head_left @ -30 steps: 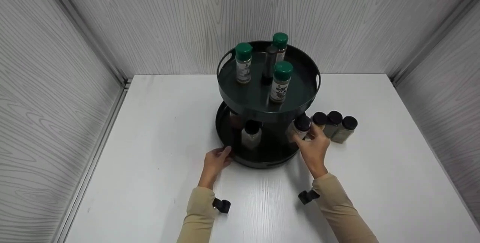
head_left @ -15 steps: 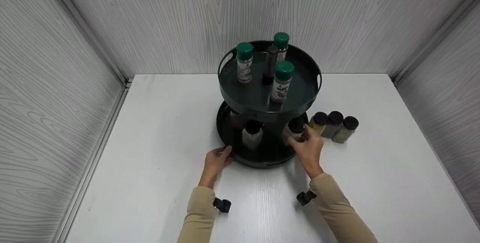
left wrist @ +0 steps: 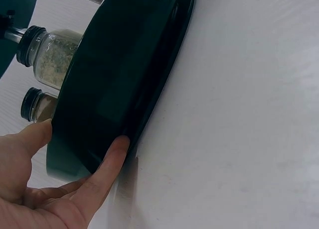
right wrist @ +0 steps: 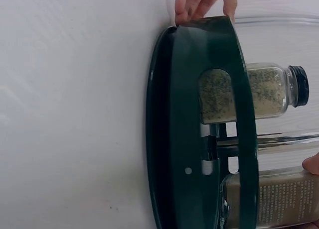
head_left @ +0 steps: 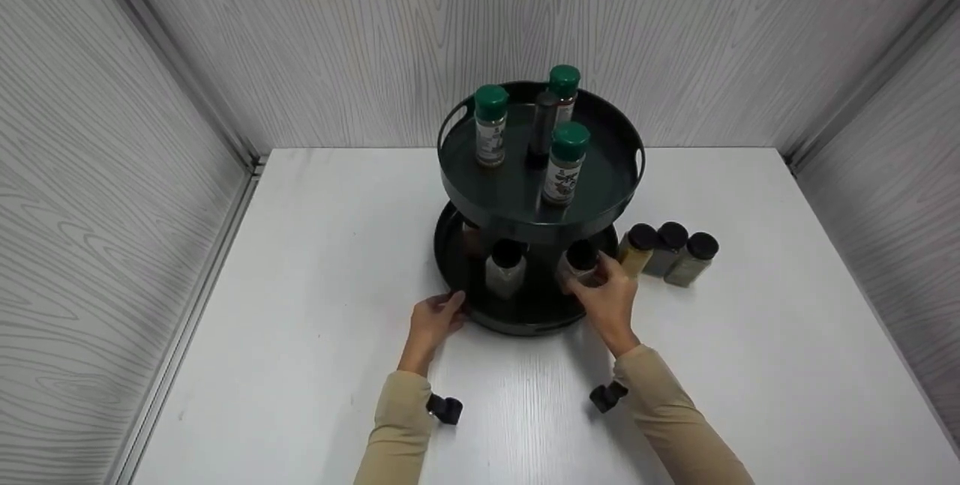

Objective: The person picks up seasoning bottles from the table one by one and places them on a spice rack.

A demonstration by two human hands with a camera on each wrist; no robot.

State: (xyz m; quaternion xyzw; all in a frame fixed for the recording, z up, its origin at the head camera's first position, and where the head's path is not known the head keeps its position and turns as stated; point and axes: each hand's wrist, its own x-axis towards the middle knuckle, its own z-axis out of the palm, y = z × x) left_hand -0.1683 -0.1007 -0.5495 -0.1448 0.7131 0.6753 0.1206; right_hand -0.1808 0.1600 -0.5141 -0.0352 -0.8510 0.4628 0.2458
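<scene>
A dark green two-tier turntable rack stands on the table. My left hand (head_left: 435, 320) grips the near-left side of its lower tray (head_left: 525, 326), thumb at the rim and fingers against the outer wall. My right hand (head_left: 611, 305) holds a black-capped glass spice jar (right wrist: 284, 196) over the right part of that tray, below the upper tier. In the right wrist view, the jar's bottom end is behind the tray wall; whether it touches the floor I cannot tell. Beside it stands a jar of green-flecked seasoning (right wrist: 266, 92). Another jar (head_left: 471, 241) is half hidden at the back left.
Green-capped spice bottles (head_left: 491, 136) stand around the post on the upper tray (head_left: 517, 200), which overhangs the lower one. Right of the rack, a yellow spice jar (head_left: 634, 256), a dark jar (head_left: 664, 252) and a greenish jar (head_left: 690, 264) stand close together.
My right hand has carried the spice jar leftward, from the right edge of the lower tray further in. My left hand has stayed at the tray rim.
</scene>
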